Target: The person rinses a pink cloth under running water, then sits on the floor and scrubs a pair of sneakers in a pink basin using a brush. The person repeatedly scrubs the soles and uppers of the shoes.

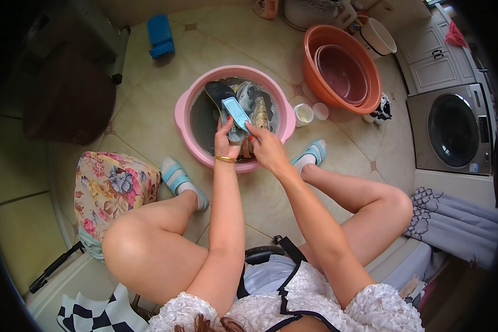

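Note:
A pink basin (181, 119) of dark, cloudy water stands on the floor between my feet. Over it my left hand (227, 145) grips a shoe (218, 93) with a dark sole turned up, its toe pointing away from me. In my right hand (268, 148) is a light blue scrubbing brush (237, 113), laid against the shoe; its bristles cannot be made out. Another shoe (260, 113), yellowish and patterned, sits in the water to the right, and a greyish-white shoe (243, 95) shows partly behind the brush.
Right of the basin are a small open tub (304, 114) and a round lid (320, 111). Farther off, an orange basin (311, 72) holds smaller reddish basins. A blue plastic object (160, 36) lies far left. A flower-patterned covered seat (113, 185) stands left, a washing machine (454, 130) right.

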Available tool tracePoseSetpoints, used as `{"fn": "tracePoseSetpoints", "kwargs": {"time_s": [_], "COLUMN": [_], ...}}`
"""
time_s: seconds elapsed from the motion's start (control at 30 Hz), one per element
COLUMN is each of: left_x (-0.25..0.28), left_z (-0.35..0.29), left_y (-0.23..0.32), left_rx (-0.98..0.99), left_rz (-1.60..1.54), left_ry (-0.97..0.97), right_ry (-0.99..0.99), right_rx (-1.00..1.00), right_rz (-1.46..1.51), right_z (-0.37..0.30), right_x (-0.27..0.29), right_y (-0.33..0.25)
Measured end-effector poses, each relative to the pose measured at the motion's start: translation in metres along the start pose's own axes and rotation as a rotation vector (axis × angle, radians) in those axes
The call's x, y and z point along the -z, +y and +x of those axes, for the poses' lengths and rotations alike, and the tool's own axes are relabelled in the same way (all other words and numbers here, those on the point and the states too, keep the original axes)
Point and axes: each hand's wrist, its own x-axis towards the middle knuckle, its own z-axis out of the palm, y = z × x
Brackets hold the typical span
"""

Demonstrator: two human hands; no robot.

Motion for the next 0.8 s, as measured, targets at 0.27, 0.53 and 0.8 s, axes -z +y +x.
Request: {"fn": "tracePoseSetpoints", "kwargs": {"time_s": [0.27,0.53,0.8], "left_x": [-0.004,-0.003,-0.011], "left_z": [-0.009,-0.008,-0.011], "left_y": [-0.017,-0.01,-0.015], "left_rx": [-0.025,0.09,0.054], "left_rz": [0.08,-0.019,0.053], "left_ry": [0.005,-0.035,-0.071], "right_ry": [0.028,0.043,0.003], "right_rx": [-0.133,-0.076,-0.181], "right_rz": [0.058,-0.015,-0.039], "right_z": [-0.026,-0.039,-0.023], "right_x": [-0.021,-0.02,-0.012], "right_y": [-0.011,-0.028,-0.024]}}
